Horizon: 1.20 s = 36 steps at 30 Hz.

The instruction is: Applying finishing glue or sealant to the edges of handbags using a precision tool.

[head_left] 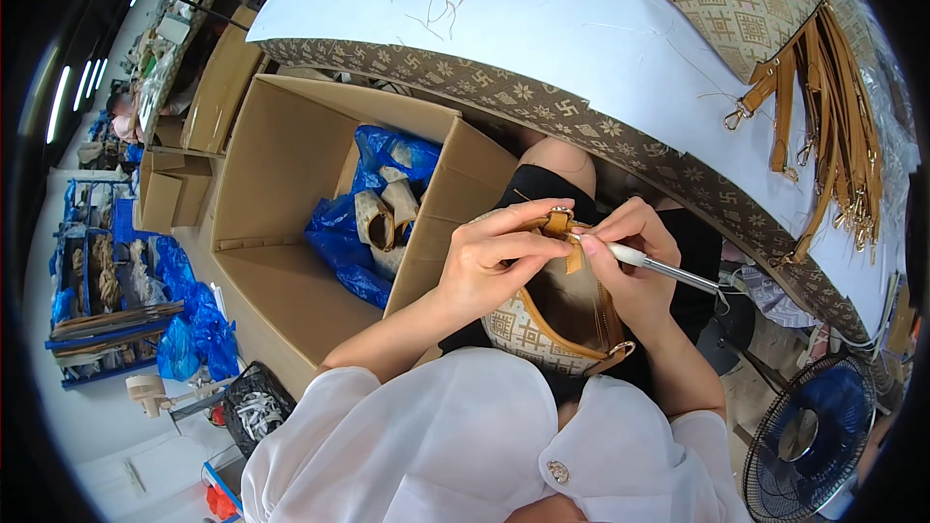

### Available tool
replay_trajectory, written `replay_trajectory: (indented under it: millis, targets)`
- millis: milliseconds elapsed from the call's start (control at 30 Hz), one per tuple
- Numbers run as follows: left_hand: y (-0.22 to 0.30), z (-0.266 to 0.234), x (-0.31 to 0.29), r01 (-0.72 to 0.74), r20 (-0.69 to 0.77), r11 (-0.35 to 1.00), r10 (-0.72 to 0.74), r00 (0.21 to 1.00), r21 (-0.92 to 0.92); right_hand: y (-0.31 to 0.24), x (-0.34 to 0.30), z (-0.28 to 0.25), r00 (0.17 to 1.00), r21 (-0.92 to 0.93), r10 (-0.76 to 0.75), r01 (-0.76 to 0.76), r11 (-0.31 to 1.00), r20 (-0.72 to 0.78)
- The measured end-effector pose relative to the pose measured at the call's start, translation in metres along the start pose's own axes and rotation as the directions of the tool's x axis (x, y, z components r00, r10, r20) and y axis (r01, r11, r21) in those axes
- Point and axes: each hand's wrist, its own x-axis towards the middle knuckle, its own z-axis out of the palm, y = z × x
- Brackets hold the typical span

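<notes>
In my lap lies a small patterned cream-and-tan handbag, its mouth gaping upward with a zipper along one edge. My left hand pinches the tan leather tab at the bag's top, beside a metal ring. From the other side, my right hand grips a pen-shaped tool with a white section and a silver shaft. The tool's tip meets the tab area, but fingers partly hide it. A thin cord seems to hang from its rear end.
Left of my lap stands an open cardboard box holding blue plastic and bag pieces. Ahead is a white-topped table with loose threads, a patterned pouch and tan straps with metal clasps. A fan stands at lower right.
</notes>
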Motion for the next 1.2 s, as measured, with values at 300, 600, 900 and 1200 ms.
replay_trajectory:
  millis: [300,600,900,1200]
  targets:
    - [-0.013,-0.014,0.019,0.014,-0.11,1.0,-0.013,0.994,0.013,-0.009,-0.006,-0.018,0.999,0.249,0.009,0.005,0.968,-0.053]
    - [-0.012,-0.029,0.036,-0.197,-0.345,0.949,0.277,0.897,0.247,0.004,-0.013,-0.023,0.852,-0.217,-0.387,0.476,0.852,0.352]
    - [0.002,-0.02,-0.02,-0.467,0.341,0.645,0.319,0.884,0.605,0.024,-0.029,-0.015,0.828,-0.314,-0.469,0.554,0.771,0.308]
    - [-0.028,-0.01,-0.036,-0.551,0.215,0.717,0.511,0.832,0.426,0.039,-0.035,-0.017,0.803,-0.302,-0.467,0.58,0.757,0.371]
